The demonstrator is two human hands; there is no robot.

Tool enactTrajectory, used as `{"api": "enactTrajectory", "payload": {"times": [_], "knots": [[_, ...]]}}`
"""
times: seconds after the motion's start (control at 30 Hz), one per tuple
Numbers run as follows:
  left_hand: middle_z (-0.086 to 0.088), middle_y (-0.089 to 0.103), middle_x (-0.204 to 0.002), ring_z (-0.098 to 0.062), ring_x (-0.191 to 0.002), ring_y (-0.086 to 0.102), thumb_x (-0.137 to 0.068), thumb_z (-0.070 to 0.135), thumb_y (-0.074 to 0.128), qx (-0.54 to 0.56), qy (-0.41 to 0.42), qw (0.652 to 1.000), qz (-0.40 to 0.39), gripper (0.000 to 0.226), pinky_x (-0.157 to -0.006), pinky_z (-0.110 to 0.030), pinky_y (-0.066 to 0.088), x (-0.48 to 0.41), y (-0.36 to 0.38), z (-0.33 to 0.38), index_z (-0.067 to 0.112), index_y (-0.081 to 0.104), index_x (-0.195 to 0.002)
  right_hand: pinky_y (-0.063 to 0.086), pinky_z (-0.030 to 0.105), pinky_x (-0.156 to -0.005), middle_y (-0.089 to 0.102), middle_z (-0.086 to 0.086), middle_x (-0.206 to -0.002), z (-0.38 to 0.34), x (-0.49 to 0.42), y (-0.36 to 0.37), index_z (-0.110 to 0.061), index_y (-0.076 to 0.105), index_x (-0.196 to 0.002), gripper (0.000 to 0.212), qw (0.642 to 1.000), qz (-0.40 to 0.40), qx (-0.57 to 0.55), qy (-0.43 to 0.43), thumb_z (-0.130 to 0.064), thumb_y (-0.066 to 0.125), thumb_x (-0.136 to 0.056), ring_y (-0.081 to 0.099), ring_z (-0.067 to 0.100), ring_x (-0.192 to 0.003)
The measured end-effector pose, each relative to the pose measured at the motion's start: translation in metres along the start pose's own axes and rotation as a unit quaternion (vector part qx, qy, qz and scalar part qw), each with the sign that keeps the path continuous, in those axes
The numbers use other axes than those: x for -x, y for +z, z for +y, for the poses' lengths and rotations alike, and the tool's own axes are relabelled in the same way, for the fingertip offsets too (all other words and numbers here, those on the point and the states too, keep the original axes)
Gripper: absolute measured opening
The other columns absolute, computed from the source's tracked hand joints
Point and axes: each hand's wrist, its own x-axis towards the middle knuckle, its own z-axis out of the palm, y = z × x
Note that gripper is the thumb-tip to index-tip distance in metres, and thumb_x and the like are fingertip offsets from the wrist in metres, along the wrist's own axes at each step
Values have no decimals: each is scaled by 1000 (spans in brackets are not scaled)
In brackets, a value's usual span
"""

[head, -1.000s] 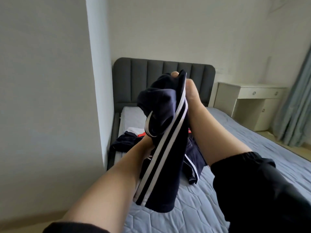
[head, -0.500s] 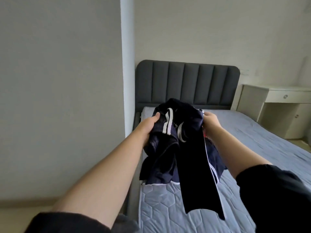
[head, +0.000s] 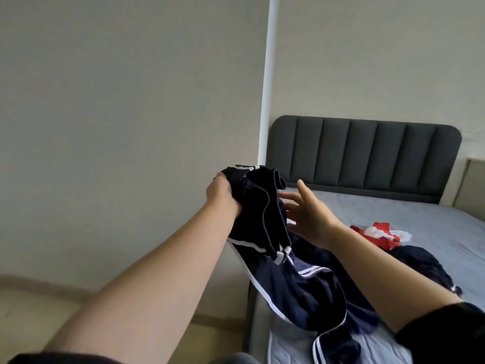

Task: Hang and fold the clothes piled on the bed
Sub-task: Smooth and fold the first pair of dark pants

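Right hand point(head: 307, 219) opened beside navy garment point(head: 262, 222) (left hand point(head: 223, 195) grips); bed point(head: 393, 214) below.

A narrow white corner strip point(head: 267, 88) runs down from the top edge, leaning slightly left as it descends. Left of the strip spreads a plain grey-beige wall point(head: 126, 106), smooth and evenly lit, filling most of that side. Right of the strip, a second wall point(head: 372, 56) of the same pale tone sits further back and looks a little brighter. Far to the right of the strip, at the frame edge, stands a piece of cream furniture point(head: 473, 185), with only its flat panels visible. Below and left of the strip, a pale skirting board point(head: 39, 283) meets a beige floor point(head: 29, 329), both blurred
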Motion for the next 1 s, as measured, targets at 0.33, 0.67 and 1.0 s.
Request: {"api": "enactTrajectory", "payload": {"times": [0.33, 0.67, 1.0], "knots": [[-5, 54, -129, -24, -114, 54, -100, 26, 45, -114, 204, 962, 143, 27, -99, -36, 45, 30, -111, 144, 11, 55, -120, 47, 38, -87, 63, 10, -121, 15, -28, 184, -19, 46, -136, 53, 971, -239, 30, 3, -19, 63, -85, 60, 23, -102], [-5, 60, -79, -19, -74, 60, -95, 11, 43, -604, -1, 793, 84, 16, -71, -30, 49, 92, -189, 230, 11, 57, -88, 56, 27, -57, 71, 6, -75, -4, -46, 280, -15, 68, -97, 42, 974, -167, 73, -133, 15, 43, -81, 67, 22, -65], [0, 65, -85, -19, -78, 59, -96, 24, 51, -599, 27, 798, -53, 11, -71, -31, 52, 84, -160, 221, 20, 61, -94, 40, 23, -50, 57, 3, -54, -24, -31, 265, -15, 58, -58, 28, 956, -167, 199, -136, -10, 51, -85, 53, 19, -54]]}}
